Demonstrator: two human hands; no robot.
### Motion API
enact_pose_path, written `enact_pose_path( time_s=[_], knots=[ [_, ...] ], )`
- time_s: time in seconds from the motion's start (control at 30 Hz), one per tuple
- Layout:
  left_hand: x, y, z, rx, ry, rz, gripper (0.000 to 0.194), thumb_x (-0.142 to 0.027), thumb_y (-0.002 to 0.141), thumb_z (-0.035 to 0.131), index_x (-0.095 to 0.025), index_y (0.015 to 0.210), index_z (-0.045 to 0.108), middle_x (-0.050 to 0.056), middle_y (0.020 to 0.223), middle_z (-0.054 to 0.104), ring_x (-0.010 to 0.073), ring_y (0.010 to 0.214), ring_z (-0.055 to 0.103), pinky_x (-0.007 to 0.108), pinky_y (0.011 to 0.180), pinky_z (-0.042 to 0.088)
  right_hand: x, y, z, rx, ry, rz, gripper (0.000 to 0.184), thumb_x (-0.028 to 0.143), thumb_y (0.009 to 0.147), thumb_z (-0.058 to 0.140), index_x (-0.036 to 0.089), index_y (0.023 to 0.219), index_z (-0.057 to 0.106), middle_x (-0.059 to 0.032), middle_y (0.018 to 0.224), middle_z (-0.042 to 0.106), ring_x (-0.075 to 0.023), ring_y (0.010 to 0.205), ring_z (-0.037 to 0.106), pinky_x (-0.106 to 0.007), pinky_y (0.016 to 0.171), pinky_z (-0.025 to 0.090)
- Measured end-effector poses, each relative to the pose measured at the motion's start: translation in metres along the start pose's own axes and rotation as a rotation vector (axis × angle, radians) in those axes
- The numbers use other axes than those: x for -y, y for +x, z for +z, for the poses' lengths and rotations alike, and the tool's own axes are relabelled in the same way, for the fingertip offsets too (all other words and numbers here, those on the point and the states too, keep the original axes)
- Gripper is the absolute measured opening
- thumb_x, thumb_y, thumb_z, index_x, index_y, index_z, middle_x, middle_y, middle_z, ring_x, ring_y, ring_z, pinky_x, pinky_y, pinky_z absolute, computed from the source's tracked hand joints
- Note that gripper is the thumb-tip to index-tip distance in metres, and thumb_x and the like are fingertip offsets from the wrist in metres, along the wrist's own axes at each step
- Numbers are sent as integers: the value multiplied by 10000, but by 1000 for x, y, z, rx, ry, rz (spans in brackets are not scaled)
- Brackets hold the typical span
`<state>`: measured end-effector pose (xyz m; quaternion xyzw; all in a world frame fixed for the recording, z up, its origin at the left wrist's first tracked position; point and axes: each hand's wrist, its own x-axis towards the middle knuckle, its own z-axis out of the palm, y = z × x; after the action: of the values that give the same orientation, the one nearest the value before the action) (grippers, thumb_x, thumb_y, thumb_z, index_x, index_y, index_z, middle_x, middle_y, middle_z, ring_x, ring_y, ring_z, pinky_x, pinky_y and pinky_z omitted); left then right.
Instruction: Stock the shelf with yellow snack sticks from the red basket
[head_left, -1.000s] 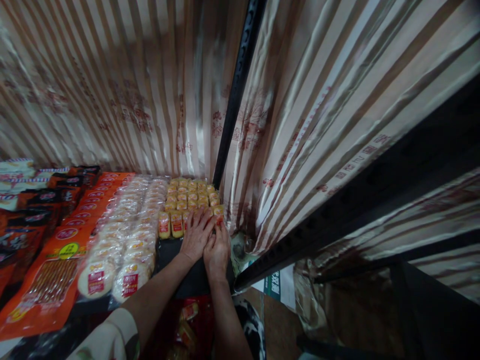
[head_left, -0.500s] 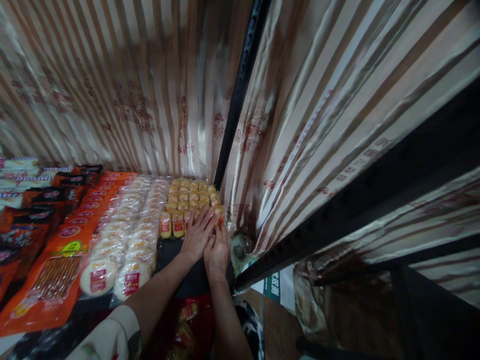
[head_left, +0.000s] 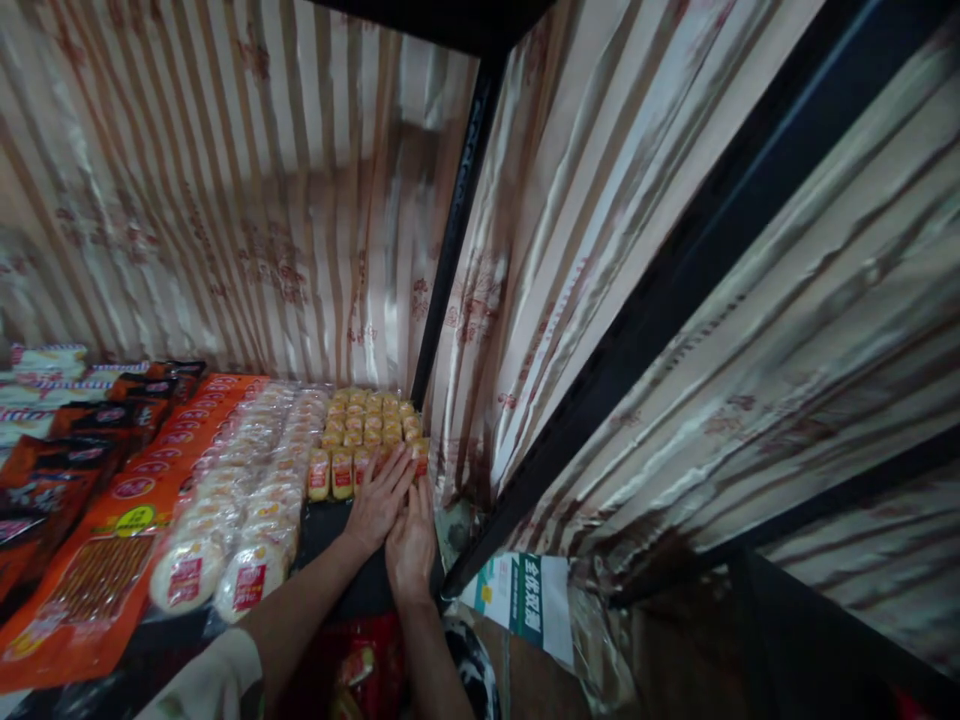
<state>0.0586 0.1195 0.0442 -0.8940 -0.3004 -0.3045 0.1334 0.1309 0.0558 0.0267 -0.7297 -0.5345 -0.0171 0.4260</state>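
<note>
Striped curtain (head_left: pixel 337 230) beyond my left grip (head_left: pixel 377 507) and right grip (head_left: pixel 411 548), both nearly straight-fingered at yellow packets (head_left: pixel 342 473); hold unclear. Seemingly squaring row; next nudge needs gentleness.

Across the top, pleated striped sheeting (head_left: pixel 255 230) with a satiny sheen, cloth or thin plastic; at upper centre, a black post (head_left: pixel 451 235), metal-looking, perforated; at lower left, smooth, glossy orange plastic packets (head_left: pixel 139 520) beside crinkled clear wrap on round white packs (head_left: pixel 251 585); at centre, shiny-wrapped yellow packets (head_left: pixel 342 474); below, a matt black shelf surface (head_left: pixel 321 530); at lower left of centre, a soft, matt cloth sleeve (head_left: pixel 210 680).
</note>
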Motion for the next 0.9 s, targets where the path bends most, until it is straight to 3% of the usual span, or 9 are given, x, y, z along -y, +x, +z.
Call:
enact_pose_path(
  time_s=[0.3, 0.67, 0.77, 0.9],
  knots=[
    [-28, -31, -14, -3, -46, -104, 423, -165, 920, 326, -153, 1339, 381, 76, 1437, 383, 191, 1379, 218, 426, 1059, 362, 15, -36, -25, -6, 7, 37, 490, 132, 822, 267, 28, 1188, 574, -191, 1294, 525, -223, 1219, 480, -375, 993, 420],
    [-47, -113, -26, -39, -229, -220, 457, -138, 911, 310, -192, 1365, 319, 87, 1406, 425, 156, 1334, 326, 391, 1026, 420, 29, -107, -30, -4, 99, -40, 470, 155, 817, 287, 67, 1155, 602, -174, 1179, 612, -234, 1109, 570, -387, 901, 486],
    [-43, -121, -35, -43, -205, -240, 437, -164, 916, 306, -199, 1350, 342, 80, 1395, 442, 156, 1325, 342, 383, 1015, 432, 38, -112, -29, -11, 135, -70, 448, 166, 831, 304, 110, 1161, 602, -140, 1177, 621, -220, 1100, 573, -371, 912, 477],
    [-33, -111, -56, -70, -142, -252, 427, -180, 909, 323, -156, 1331, 380, 105, 1396, 436, 177, 1332, 332, 392, 1021, 420, 50, -97, -29, -35, 127, -70, 425, 248, 882, 305, 104, 1147, 604, -147, 1199, 605, -214, 1132, 547, -367, 938, 453]
  ],
)
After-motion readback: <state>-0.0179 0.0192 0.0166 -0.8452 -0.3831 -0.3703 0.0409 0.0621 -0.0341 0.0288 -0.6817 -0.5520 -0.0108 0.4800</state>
